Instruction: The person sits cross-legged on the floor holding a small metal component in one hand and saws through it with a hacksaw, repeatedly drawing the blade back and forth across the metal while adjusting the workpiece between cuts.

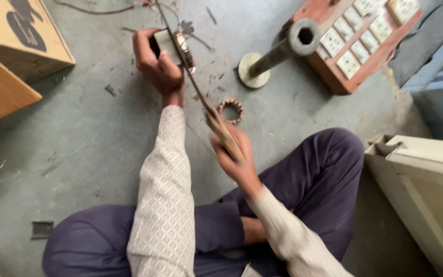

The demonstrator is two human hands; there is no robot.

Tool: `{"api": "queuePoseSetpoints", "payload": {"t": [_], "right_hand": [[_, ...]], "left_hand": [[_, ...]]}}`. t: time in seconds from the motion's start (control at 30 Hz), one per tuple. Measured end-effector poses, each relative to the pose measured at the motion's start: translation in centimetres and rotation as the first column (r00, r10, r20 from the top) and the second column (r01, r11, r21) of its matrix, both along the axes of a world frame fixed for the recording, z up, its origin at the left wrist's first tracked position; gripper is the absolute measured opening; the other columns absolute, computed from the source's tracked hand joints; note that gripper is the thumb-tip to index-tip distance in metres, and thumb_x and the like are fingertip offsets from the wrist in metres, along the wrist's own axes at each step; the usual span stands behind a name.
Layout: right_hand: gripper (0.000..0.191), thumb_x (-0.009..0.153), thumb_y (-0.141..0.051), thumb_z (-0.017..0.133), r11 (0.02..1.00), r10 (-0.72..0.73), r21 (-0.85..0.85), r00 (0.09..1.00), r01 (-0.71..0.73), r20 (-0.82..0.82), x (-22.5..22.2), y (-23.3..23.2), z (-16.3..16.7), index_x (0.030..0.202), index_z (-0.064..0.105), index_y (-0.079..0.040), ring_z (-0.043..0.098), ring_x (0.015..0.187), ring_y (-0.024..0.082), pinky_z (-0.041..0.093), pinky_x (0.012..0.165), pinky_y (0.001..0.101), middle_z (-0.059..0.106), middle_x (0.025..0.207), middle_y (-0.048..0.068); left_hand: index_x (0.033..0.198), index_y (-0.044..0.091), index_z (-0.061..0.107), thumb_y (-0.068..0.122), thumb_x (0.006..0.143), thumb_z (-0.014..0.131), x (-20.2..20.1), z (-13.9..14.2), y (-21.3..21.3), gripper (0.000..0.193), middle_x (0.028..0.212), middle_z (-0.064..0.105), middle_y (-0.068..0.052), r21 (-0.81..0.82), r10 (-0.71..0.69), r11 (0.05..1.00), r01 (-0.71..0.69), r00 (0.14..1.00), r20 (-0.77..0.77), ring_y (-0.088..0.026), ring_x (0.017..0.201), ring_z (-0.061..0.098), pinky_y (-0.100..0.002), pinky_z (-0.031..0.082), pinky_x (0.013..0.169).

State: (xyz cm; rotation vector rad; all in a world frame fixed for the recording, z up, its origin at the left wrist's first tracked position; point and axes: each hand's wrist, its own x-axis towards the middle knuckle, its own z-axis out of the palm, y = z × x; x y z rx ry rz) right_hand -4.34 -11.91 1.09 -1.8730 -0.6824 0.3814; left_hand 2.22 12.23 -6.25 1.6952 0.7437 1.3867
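Note:
I sit cross-legged on a grey concrete floor. My left hand (156,62) grips a small blocky metal part (169,42) held out in front of me. My right hand (236,154), blurred by motion, holds the wooden handle of a long thin tool (196,87) whose metal shaft runs up and left to the part. A small ring-shaped toothed metal piece (230,110) lies on the floor just beyond my right hand.
An upright metal pipe on a round base (278,54) stands ahead right. Behind it lies a wooden board with several white switches (357,43). Cardboard boxes (11,46) sit at the left, a pale cabinet edge (421,169) at the right. Scraps litter the floor.

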Motion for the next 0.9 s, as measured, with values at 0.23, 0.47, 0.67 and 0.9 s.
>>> {"api": "queuePoseSetpoints", "payload": {"t": [0.23,0.47,0.67,0.9], "right_hand": [[0.041,0.094,0.0,0.065,0.999,0.013,0.05,0.997,-0.01,-0.07,-2.8,-3.2,0.4,0.135,0.058,0.001,0.061,0.096,0.021,0.05,0.086,0.0328,0.067,0.11,0.015],[0.035,0.098,-0.002,0.069,1.0,0.0,0.019,0.996,0.001,-0.094,-0.6,0.2,-0.7,0.132,0.061,0.001,0.059,0.087,0.018,0.05,0.08,0.0316,0.065,0.101,0.014],[0.036,0.096,-0.004,0.07,0.999,-0.025,0.02,0.986,0.029,-0.164,0.1,0.3,-1.3,0.131,0.062,0.001,0.054,0.079,0.013,0.05,0.073,0.0293,0.066,0.09,0.007],[0.042,0.097,-0.006,0.064,0.994,-0.056,-0.099,0.975,0.035,-0.216,-4.7,-6.1,1.9,0.139,0.061,0.001,0.064,0.105,0.017,0.051,0.091,0.0305,0.073,0.115,0.016]], "left_hand": [[0.103,0.0,0.058,0.045,0.095,0.04,-0.3,-0.3,-0.1,0.049,0.096,0.056,-0.018,0.106,0.008,0.994,-0.006,1.0,-0.02,-0.038,0.09,0.06,-0.046,0.05,0.082],[0.105,-0.001,0.058,0.049,0.098,0.039,0.2,-0.2,0.5,0.054,0.096,0.056,-0.019,0.105,0.043,0.993,-0.048,0.998,0.051,-0.039,0.09,0.06,-0.046,0.049,0.082],[0.103,0.001,0.059,0.047,0.094,0.04,-1.0,0.5,-0.5,0.051,0.095,0.056,-0.017,0.172,-0.057,0.984,0.057,0.998,-0.007,-0.039,0.09,0.058,-0.046,0.049,0.084],[0.102,0.001,0.058,0.029,0.085,0.045,-0.4,0.6,0.1,0.035,0.096,0.058,-0.018,0.068,-0.006,0.998,0.003,0.999,0.045,-0.038,0.089,0.06,-0.046,0.052,0.082]]}}
